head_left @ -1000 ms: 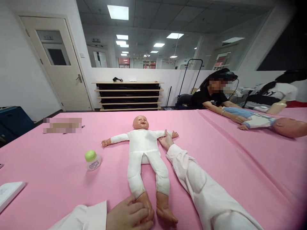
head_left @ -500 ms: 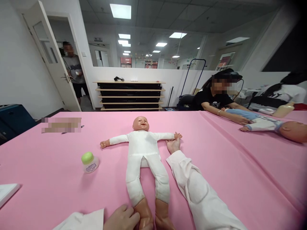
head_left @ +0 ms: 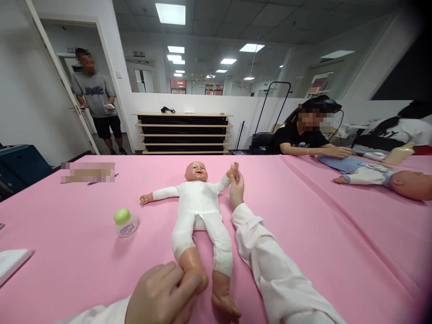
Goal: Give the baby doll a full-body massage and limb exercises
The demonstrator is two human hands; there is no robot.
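Observation:
A baby doll [head_left: 199, 198] with a white cloth body lies on its back, its head toward the far side and its feet toward me. My left hand [head_left: 162, 290] is wrapped round the doll's foot on the left, lifting that leg a little. My right hand [head_left: 237, 186] grips the doll's raised arm on the right near the wrist; the small hand sticks up above my fingers. The doll's other arm is stretched out on the table. Its other foot rests on the cloth, untouched.
A pink cloth [head_left: 286, 225] covers the table. To the left stand a green-lidded jar [head_left: 125, 223] and a white box [head_left: 13, 263]. A co-worker [head_left: 305, 130] at right handles another doll [head_left: 371, 173]. Another person [head_left: 96, 96] stands in the doorway.
My right hand has raised the doll's arm, bending it upward. My left hand has lifted the doll's foot and moved forward. The co-worker's hands have shifted, and the person has come farther into the doorway.

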